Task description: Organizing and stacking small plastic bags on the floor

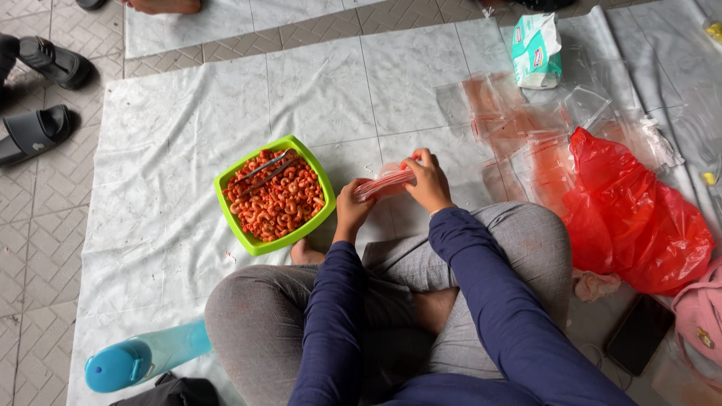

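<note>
Crossed legs, both hands pinching one small clear bag.
Left hand and right hand close on its edges; a slip might spill snacks beside the green bowl.

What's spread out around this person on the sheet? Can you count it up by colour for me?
Green: 1, bowl of orange snacks
Red: 1, plastic bag
Blue: 1, bottle
Black: 3, two sandals and a phone
Teal and white: 1, tissue pack
Clear with red strip: 1 pouch pinched between left hand and right hand; the loose pile overlaps too much to count
Total: 8
</note>
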